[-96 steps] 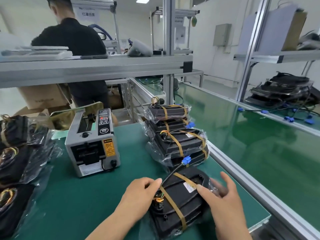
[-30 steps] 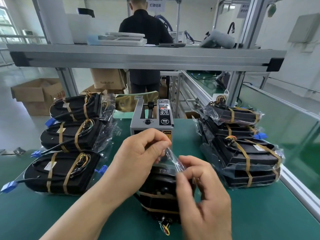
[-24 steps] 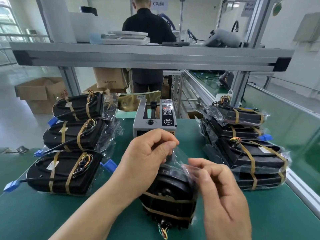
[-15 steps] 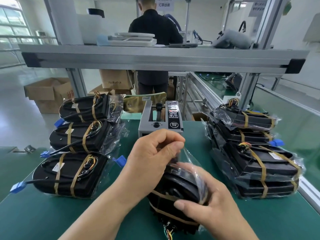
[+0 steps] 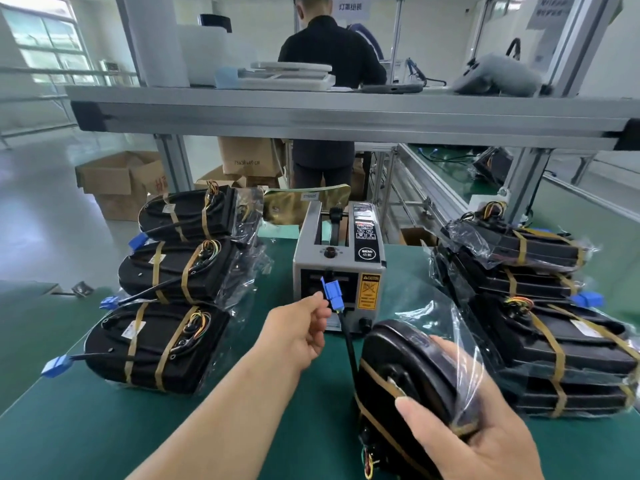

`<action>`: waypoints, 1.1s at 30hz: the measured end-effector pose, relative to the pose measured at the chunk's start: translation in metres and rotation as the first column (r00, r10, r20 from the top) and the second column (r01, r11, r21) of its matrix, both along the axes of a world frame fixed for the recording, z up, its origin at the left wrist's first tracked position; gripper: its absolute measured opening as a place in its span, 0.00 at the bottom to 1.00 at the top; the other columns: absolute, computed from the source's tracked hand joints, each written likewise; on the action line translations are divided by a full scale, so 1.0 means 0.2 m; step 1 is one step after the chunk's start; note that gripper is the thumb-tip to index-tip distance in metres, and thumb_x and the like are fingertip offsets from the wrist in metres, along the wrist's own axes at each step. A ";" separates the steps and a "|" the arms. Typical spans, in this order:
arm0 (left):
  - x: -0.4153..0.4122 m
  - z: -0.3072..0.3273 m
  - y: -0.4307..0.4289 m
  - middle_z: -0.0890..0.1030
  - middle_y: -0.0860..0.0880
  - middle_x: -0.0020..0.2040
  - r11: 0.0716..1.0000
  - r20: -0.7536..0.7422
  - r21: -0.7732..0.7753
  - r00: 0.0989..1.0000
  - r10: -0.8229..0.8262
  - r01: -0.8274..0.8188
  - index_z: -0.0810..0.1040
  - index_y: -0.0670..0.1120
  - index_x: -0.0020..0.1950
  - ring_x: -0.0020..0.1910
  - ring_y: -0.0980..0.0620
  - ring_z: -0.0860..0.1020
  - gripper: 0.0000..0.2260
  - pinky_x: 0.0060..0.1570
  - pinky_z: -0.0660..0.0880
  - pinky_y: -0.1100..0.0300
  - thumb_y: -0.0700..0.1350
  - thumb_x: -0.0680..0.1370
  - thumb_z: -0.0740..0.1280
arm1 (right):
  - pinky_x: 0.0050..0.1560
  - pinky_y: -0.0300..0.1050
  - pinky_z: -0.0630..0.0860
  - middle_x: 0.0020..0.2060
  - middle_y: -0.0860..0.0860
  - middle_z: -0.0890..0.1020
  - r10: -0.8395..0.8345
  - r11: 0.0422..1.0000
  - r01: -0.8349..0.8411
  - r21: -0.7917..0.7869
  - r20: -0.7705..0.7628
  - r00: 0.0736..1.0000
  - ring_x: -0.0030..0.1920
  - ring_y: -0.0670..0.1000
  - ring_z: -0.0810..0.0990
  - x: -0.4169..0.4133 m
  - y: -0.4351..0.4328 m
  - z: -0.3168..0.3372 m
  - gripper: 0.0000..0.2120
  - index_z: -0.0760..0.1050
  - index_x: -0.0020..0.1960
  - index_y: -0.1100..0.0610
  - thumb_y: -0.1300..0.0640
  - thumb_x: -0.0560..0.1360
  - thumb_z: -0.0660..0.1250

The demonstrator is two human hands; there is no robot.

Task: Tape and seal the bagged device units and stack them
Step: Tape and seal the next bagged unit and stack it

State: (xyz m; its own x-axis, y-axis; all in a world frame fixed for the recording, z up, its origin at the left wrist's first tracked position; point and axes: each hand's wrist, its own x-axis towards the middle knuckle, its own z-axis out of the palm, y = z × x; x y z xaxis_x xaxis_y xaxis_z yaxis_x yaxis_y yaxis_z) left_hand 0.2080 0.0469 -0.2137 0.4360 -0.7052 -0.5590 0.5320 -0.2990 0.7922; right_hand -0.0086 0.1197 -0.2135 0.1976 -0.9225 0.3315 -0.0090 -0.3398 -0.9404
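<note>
Right hand (image 5: pixel 478 434) clamps unit (image 5: pixel 405 368), pinning bag (image 5: pixel 453 323) shut I reckon; left hand (image 5: pixel 298 336) pinched at dispenser (image 5: pixel 337 258), can't tell on what.

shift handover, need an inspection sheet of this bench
surface: green mat.
job's things: three bagged units in a row at left; stack at right; tape dispenser centre back; held unit, bag loose.
clutter: gold sheet behind the dispenser.
hands: right hand grips the held unit; left hand curled at the blue plug, grip unclear.
cables: black cable rises from held unit to blue plug.
surroundings: shelf above, person in black behind it, cardboard boxes on floor.
</note>
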 end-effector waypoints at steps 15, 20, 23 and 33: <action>-0.05 0.07 -0.09 0.76 0.49 0.29 0.975 -0.356 -0.053 0.916 0.185 -0.217 0.78 0.40 0.41 0.23 0.53 0.73 0.10 0.18 0.65 0.69 0.38 0.81 0.63 | 0.44 0.33 0.80 0.45 0.40 0.87 0.082 0.989 -0.092 -0.115 -0.088 0.993 0.42 0.44 0.87 -0.01 0.00 -0.04 0.33 0.78 0.57 0.31 0.52 0.57 0.85; -0.08 0.02 -0.09 0.70 0.49 0.31 0.962 -0.128 -0.205 0.980 0.156 -0.180 0.71 0.44 0.39 0.24 0.53 0.68 0.09 0.23 0.67 0.65 0.36 0.79 0.64 | 0.47 0.35 0.81 0.47 0.41 0.87 0.078 0.990 -0.085 -0.116 -0.067 0.995 0.46 0.45 0.87 0.00 0.00 -0.03 0.34 0.75 0.58 0.27 0.50 0.58 0.84; -0.08 0.05 -0.06 0.69 0.50 0.28 0.948 -0.112 -0.175 0.962 0.250 -0.267 0.73 0.43 0.40 0.22 0.54 0.65 0.05 0.21 0.62 0.65 0.34 0.75 0.66 | 0.47 0.31 0.79 0.46 0.40 0.87 0.068 0.991 -0.076 -0.114 -0.074 0.995 0.44 0.44 0.87 -0.01 -0.01 -0.04 0.33 0.79 0.58 0.31 0.51 0.58 0.84; -0.14 0.34 0.47 0.72 0.50 0.30 0.820 0.560 -0.486 0.828 0.025 0.303 0.81 0.47 0.34 0.31 0.54 0.69 0.10 0.42 0.68 0.59 0.54 0.66 0.73 | 0.53 0.40 0.81 0.51 0.43 0.86 0.017 0.997 -0.020 -0.070 -0.052 0.999 0.50 0.47 0.86 0.03 -0.03 -0.09 0.36 0.79 0.60 0.44 0.67 0.59 0.84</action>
State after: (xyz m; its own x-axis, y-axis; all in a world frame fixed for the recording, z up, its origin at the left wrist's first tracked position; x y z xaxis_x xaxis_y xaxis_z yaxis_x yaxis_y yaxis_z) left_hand 0.1807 0.1404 -0.1457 0.4107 -0.8870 0.2111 -0.0232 0.2213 0.9749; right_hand -0.0027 0.1134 -0.2311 0.2327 -0.8931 0.3849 -0.0494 -0.4061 -0.9125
